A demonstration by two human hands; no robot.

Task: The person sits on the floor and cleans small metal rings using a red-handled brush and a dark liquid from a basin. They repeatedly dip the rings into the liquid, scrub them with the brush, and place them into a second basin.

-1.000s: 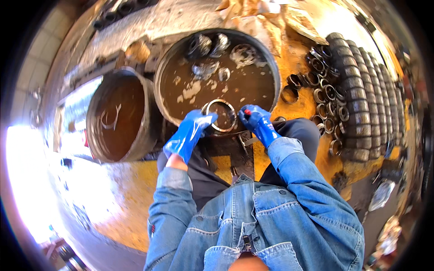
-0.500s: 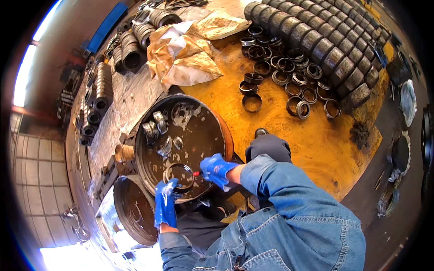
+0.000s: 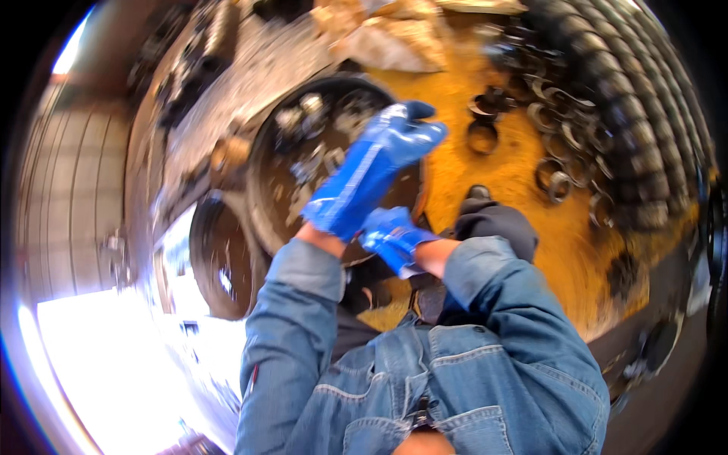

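My left hand (image 3: 379,163), in a wet blue glove, stretches across a round metal basin (image 3: 260,171) of dark liquid. Its thumb and fingers are apart, and no object shows between them. Just below it, my right hand (image 3: 396,236), also blue-gloved, is closed at the basin's near edge. What it grips is hidden behind the left wrist and smeared by motion. Small shiny pieces (image 3: 311,163) lie in the basin. To its right, several metal rings (image 3: 560,186) are spread on the yellow floor.
A second round container (image 3: 220,254) stands left of the basin. Rows of stacked dark cylinders (image 3: 633,129) line the right side. Crumpled brown paper (image 3: 390,45) lies beyond the basin, and more cylindrical parts (image 3: 201,64) lie at the far left. My shoe (image 3: 478,192) is on the yellow floor.
My left hand has left the basin's near rim and swung up and right; the ring it held is out of sight. The red piece at my right hand no longer shows clearly. The view has shifted.
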